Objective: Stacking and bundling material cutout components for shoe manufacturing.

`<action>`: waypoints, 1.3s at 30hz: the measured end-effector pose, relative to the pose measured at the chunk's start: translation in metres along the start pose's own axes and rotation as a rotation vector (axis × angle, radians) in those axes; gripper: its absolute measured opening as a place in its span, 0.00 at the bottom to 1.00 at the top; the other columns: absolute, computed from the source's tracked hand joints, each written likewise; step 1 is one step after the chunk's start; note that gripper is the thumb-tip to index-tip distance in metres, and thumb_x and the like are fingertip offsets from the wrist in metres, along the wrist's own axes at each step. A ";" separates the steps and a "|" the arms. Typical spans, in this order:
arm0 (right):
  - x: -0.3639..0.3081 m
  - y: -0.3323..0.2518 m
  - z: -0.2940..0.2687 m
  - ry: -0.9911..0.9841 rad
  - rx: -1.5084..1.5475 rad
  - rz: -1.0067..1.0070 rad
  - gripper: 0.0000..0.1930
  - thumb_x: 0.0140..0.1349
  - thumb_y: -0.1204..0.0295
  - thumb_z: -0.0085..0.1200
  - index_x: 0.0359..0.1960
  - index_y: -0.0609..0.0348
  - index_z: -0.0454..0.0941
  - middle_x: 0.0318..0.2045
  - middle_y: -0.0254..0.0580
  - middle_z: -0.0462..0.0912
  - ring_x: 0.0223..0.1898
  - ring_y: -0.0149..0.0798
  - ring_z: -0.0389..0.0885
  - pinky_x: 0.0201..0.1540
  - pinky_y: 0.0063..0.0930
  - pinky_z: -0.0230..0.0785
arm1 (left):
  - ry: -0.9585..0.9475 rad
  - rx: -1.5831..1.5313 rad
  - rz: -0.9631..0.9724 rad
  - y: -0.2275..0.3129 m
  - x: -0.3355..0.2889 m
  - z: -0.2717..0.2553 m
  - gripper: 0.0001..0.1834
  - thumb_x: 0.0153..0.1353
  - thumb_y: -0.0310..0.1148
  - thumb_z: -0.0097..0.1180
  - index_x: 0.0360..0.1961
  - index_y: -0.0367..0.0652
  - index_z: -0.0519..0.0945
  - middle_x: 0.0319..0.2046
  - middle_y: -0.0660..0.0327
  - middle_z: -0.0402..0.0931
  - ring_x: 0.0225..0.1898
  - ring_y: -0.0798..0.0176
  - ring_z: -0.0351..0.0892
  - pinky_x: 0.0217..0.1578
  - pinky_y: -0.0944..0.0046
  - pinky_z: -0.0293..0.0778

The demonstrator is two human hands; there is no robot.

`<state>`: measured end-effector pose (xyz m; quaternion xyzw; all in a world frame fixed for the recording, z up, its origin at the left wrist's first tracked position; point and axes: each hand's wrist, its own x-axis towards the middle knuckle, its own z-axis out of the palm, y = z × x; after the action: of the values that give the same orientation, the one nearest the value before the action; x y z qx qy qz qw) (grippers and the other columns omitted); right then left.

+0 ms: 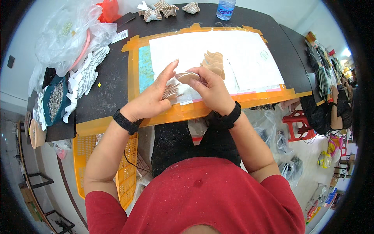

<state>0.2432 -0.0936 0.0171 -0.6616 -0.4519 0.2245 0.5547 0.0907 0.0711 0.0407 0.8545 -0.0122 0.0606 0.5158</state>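
Observation:
My right hand [213,89] pinches a small stack of thin, tan, curved pieces [186,77] between thumb and fingers, over the near part of the work sheet. Left of it, my left hand [152,96] is open, its fingers stretched up and its thumb apart. Between the two hands, close to my left thumb, sits another pile of thin pieces [171,91] with pale edges, partly hidden by the hands. Beyond my right hand, overlapping tan pieces [213,64] lie in a row on the white paper [177,43].
Orange tape [133,74] borders the work area on the black table [103,85]. A teal tray of small metal parts [56,97], white strips [87,72] and a plastic bag [64,35] lie left. Bundled pieces [169,10] and a water bottle [226,9] stand behind. A yellow crate [126,175] is below.

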 end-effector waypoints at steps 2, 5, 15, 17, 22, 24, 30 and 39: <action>0.002 -0.010 -0.002 -0.050 0.223 0.062 0.11 0.65 0.76 0.56 0.48 0.56 0.81 0.48 0.44 0.83 0.48 0.44 0.82 0.51 0.35 0.73 | 0.022 0.038 0.051 -0.007 0.000 0.000 0.56 0.44 0.15 0.48 0.77 0.45 0.39 0.75 0.46 0.45 0.75 0.46 0.50 0.72 0.53 0.50; 0.005 -0.018 -0.016 -0.364 0.079 -0.305 0.11 0.64 0.77 0.56 0.48 0.54 0.82 0.57 0.42 0.77 0.57 0.42 0.77 0.57 0.35 0.70 | 0.033 0.118 0.095 -0.007 0.001 0.000 0.55 0.47 0.15 0.50 0.77 0.45 0.39 0.74 0.45 0.46 0.74 0.45 0.52 0.71 0.53 0.54; 0.015 -0.017 -0.006 -0.418 -0.250 -0.424 0.10 0.58 0.79 0.54 0.42 0.57 0.79 0.50 0.47 0.80 0.54 0.52 0.77 0.58 0.39 0.70 | -0.044 0.224 0.135 -0.006 0.002 -0.003 0.53 0.48 0.16 0.51 0.76 0.43 0.42 0.72 0.44 0.51 0.72 0.44 0.57 0.70 0.56 0.56; 0.014 -0.014 -0.007 -0.404 -0.294 -0.465 0.11 0.58 0.80 0.53 0.42 0.57 0.79 0.47 0.48 0.81 0.53 0.52 0.77 0.56 0.40 0.71 | -0.086 0.113 0.079 -0.002 0.003 -0.006 0.54 0.47 0.16 0.50 0.76 0.43 0.42 0.72 0.44 0.52 0.72 0.48 0.58 0.70 0.57 0.56; 0.016 -0.010 -0.010 -0.367 -0.308 -0.416 0.12 0.57 0.82 0.52 0.42 0.58 0.79 0.43 0.49 0.81 0.52 0.53 0.78 0.56 0.41 0.71 | -0.084 -0.020 -0.025 -0.006 0.003 -0.010 0.54 0.47 0.16 0.50 0.77 0.47 0.43 0.64 0.49 0.66 0.62 0.55 0.71 0.63 0.59 0.65; 0.017 -0.010 -0.011 -0.363 -0.326 -0.390 0.12 0.57 0.82 0.52 0.42 0.58 0.79 0.43 0.49 0.80 0.52 0.53 0.78 0.56 0.41 0.71 | -0.045 -0.088 -0.146 -0.005 0.000 -0.011 0.53 0.49 0.17 0.51 0.77 0.50 0.44 0.55 0.53 0.73 0.53 0.59 0.75 0.57 0.62 0.70; 0.013 -0.014 -0.006 -0.262 -0.348 -0.488 0.11 0.57 0.82 0.50 0.42 0.59 0.78 0.43 0.49 0.80 0.50 0.53 0.78 0.54 0.41 0.72 | -0.027 -0.011 -0.132 0.000 0.002 -0.009 0.52 0.50 0.18 0.51 0.77 0.49 0.44 0.51 0.52 0.75 0.51 0.60 0.77 0.54 0.63 0.71; 0.008 -0.007 -0.009 -0.319 -0.525 -0.436 0.10 0.60 0.80 0.48 0.43 0.60 0.77 0.44 0.50 0.80 0.47 0.54 0.80 0.50 0.42 0.74 | 0.069 0.084 -0.058 -0.006 -0.002 -0.001 0.52 0.53 0.18 0.55 0.77 0.52 0.45 0.52 0.52 0.73 0.50 0.58 0.78 0.52 0.62 0.73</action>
<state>0.2517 -0.0914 0.0276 -0.6262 -0.7050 0.0781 0.3236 0.0890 0.0752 0.0354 0.8727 0.0330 0.0755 0.4812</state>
